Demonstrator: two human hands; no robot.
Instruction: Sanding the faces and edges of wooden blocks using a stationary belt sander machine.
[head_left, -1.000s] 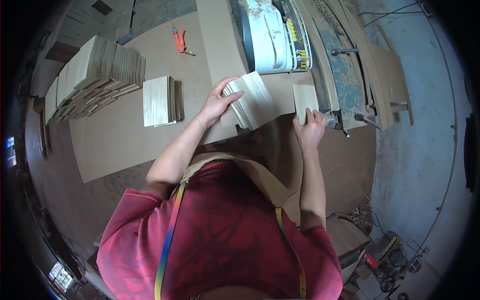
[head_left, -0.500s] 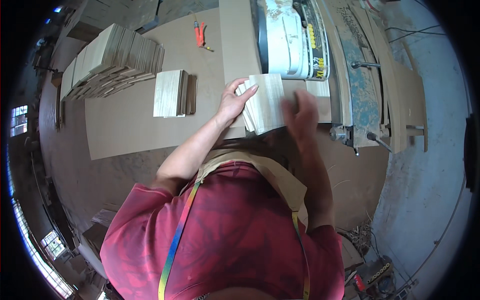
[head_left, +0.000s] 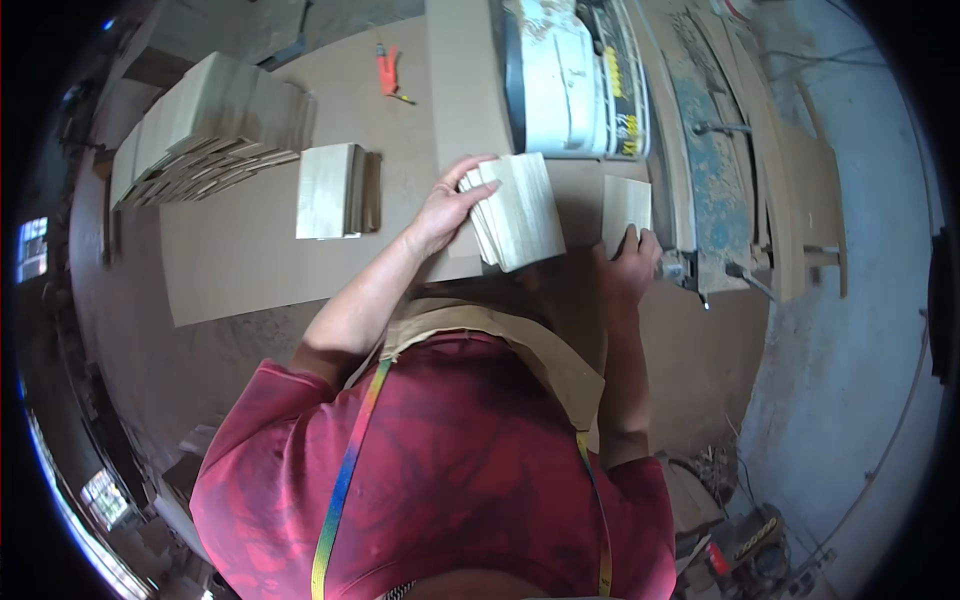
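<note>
In my left hand (head_left: 448,212) is a fanned stack of thin pale wooden boards (head_left: 524,212), tilted, with the thumb on its top face and the fingers round the far left side. My right hand (head_left: 630,265) grips the near end of a single pale wooden board (head_left: 627,198) to the right of the stack. That board's far end points toward a white and black machine (head_left: 565,85). The underside of my right hand's grip is hidden.
A small upright stack of boards (head_left: 325,195) stands left of my left hand. Farther left is a long pile of similar boards (head_left: 195,120). A red air blow gun (head_left: 388,72) lies on the cardboard-covered surface (head_left: 235,265). Worn blue metal framing (head_left: 715,160) borders the right side.
My right hand has moved right and nearer, from a blur beside the held stack onto the single board. That board has come away from the machine toward me. The left hand still holds its stack.
</note>
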